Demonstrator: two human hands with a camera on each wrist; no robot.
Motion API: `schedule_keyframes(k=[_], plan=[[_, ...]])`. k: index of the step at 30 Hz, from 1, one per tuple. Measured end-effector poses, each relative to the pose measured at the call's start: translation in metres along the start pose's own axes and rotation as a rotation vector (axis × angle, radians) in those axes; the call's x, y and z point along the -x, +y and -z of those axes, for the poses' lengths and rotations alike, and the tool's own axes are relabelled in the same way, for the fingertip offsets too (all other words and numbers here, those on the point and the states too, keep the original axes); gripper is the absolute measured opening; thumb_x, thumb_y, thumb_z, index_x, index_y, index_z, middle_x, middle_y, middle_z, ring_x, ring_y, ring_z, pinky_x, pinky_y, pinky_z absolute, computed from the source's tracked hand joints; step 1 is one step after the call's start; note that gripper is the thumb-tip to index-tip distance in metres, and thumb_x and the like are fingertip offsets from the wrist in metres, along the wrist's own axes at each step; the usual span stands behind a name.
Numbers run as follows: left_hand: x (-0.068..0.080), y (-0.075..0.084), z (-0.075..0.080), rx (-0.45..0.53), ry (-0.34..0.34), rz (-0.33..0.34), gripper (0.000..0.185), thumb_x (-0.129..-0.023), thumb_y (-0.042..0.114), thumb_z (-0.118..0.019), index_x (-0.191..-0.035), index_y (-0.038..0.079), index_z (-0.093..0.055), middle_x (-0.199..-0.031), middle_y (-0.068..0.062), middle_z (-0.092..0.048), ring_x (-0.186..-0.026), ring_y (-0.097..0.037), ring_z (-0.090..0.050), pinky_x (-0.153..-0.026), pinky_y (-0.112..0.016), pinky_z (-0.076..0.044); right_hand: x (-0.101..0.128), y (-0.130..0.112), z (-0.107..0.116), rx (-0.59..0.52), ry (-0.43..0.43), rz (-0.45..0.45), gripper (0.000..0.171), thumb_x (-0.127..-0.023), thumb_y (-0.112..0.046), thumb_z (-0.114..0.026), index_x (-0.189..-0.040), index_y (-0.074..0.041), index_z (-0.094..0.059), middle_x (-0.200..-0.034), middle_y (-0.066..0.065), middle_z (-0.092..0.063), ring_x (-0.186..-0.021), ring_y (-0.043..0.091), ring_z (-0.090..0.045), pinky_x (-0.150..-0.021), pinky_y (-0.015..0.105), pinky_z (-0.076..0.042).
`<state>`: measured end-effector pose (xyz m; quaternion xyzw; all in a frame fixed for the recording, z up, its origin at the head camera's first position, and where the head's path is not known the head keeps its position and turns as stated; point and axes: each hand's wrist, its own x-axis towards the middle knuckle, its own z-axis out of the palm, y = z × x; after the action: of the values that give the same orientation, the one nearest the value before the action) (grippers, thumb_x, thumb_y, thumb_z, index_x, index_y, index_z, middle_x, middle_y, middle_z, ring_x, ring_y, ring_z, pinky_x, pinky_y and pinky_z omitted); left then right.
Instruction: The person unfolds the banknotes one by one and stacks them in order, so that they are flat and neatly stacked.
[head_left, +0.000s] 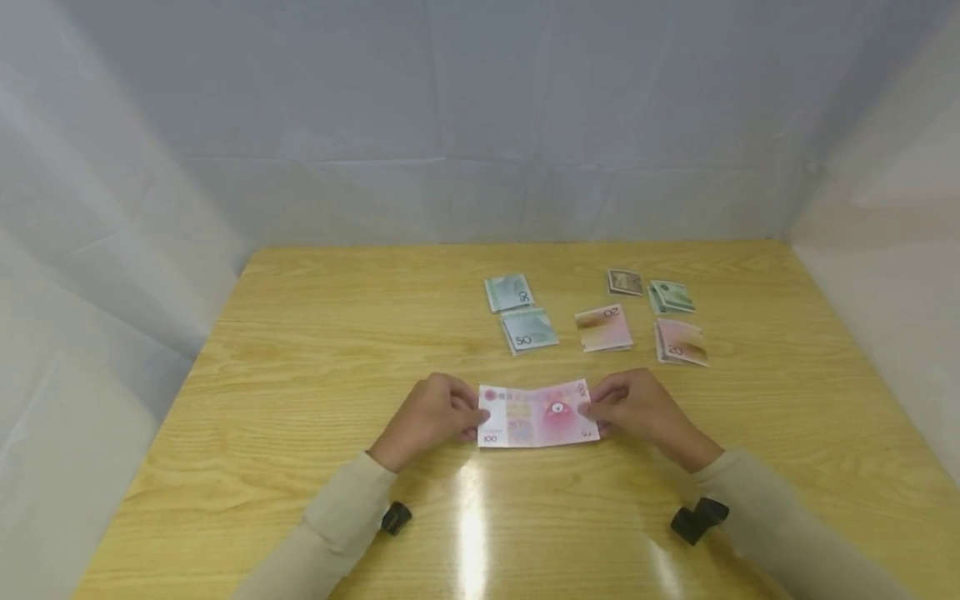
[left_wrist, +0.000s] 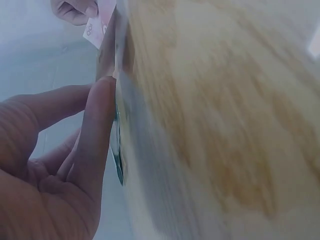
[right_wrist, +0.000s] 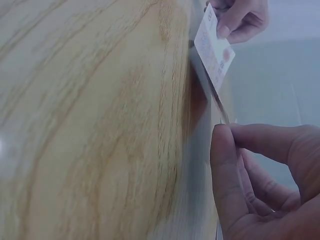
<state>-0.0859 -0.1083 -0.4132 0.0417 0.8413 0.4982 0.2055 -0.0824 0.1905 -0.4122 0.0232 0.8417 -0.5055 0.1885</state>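
Between both hands a pink 100 banknote (head_left: 536, 417) is held spread out, with a crease down its middle. My left hand (head_left: 435, 414) pinches its left end between thumb and fingers; my right hand (head_left: 637, 412) pinches the right end the same way. The right wrist view shows the note (right_wrist: 214, 47) raised at a slant over the table, the left hand (right_wrist: 245, 20) at its far end. Just beyond the hands lie two folded green-blue 50 notes (head_left: 528, 331) and a folded 20 note (head_left: 603, 327).
Farther right on the wooden table (head_left: 337, 325) are another folded 20 note (head_left: 682, 342), a folded green note (head_left: 672, 296) and a small folded brown note (head_left: 625, 282). White-grey sheeting (head_left: 450, 125) rises behind the table and at both sides.
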Motion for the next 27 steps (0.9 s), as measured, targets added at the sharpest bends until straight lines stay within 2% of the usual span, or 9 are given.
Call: schedule_keyframes(k=[10,18,27], plan=[[0.0007,0.0032,-0.0013,-0.127,0.019,-0.036,0.011,-0.087,0.008,-0.079,-0.089,-0.001,-0.073,-0.070,-0.003,-0.070,-0.060,-0.015,-0.068,-0.055,-0.027,-0.061,-0.0012,-0.0013,-0.0031,0.170,0.011,-0.005,0.016,-0.086,-0.016,-0.081,-0.091,-0.002,-0.074,-0.076,0.005,-0.070,-0.063,0.016,-0.066,-0.059,0.029,-0.057],[-0.0013,0.0024,-0.0036,-0.195,0.029,-0.009,0.014,-0.084,0.008,-0.082,-0.088,-0.001,-0.073,-0.069,-0.002,-0.068,-0.058,-0.013,-0.066,-0.052,-0.024,-0.059,-0.0037,0.0004,-0.0031,0.163,-0.016,0.020,0.016,-0.084,-0.012,-0.083,-0.086,0.000,-0.072,-0.068,0.005,-0.069,-0.058,0.015,-0.066,-0.054,0.028,-0.058],[-0.0019,0.0036,-0.0042,-0.229,0.038,0.005,0.015,-0.082,0.010,-0.084,-0.080,0.003,-0.071,-0.064,-0.001,-0.067,-0.055,-0.014,-0.065,-0.049,-0.023,-0.057,-0.0057,0.0010,-0.0029,0.187,-0.027,0.025,0.016,-0.083,-0.011,-0.083,-0.084,-0.001,-0.071,-0.066,0.005,-0.068,-0.056,0.015,-0.065,-0.053,0.027,-0.057]])
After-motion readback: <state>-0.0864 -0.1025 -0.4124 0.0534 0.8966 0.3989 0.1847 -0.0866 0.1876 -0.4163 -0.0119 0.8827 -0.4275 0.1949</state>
